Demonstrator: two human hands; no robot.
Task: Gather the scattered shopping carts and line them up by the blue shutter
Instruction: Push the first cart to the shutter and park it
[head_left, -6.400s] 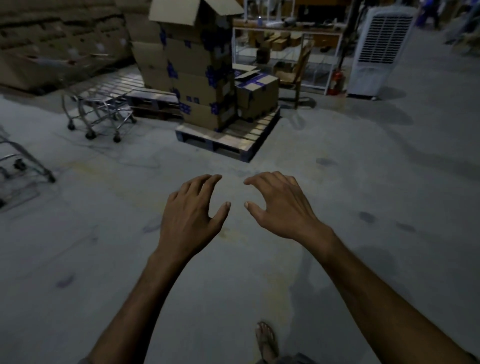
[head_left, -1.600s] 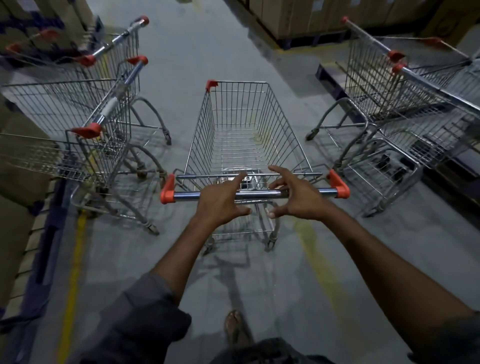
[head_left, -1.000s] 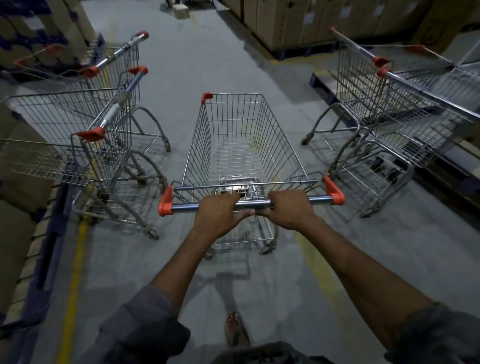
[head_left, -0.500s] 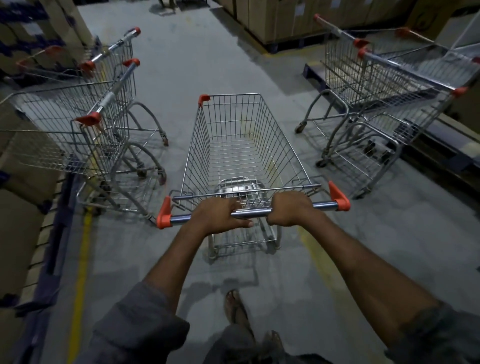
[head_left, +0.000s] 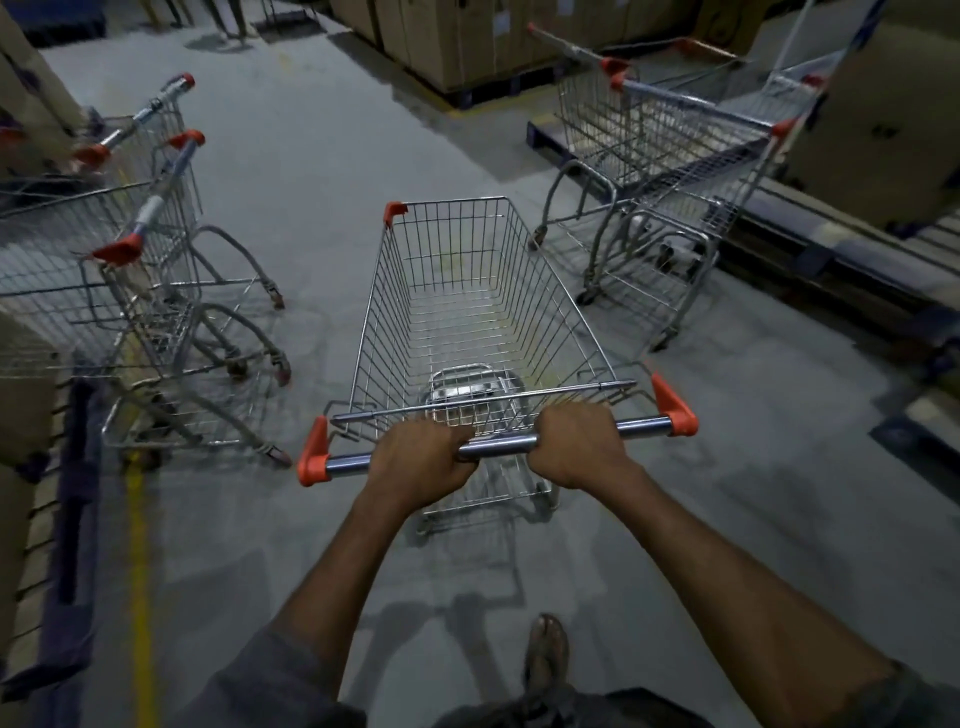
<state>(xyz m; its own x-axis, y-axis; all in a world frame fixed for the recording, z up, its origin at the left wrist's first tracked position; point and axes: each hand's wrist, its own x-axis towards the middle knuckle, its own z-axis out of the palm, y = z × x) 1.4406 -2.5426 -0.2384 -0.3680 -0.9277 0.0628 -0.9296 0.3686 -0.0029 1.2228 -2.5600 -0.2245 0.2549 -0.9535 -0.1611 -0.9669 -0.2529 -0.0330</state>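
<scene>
Head view, left hand (head_left: 422, 464), right hand (head_left: 575, 446) gripping cart handle (head_left: 497, 447)

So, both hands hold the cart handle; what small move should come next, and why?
Probably push the cart straight ahead: the left hand and right hand grip its handle, and bare floor lies ahead between the left carts and right carts.

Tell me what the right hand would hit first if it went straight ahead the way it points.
The right hand grips the cart's handle bar; straight on, it would probably meet the basket's rear wire panel first, though the gap is hard to judge.
</scene>
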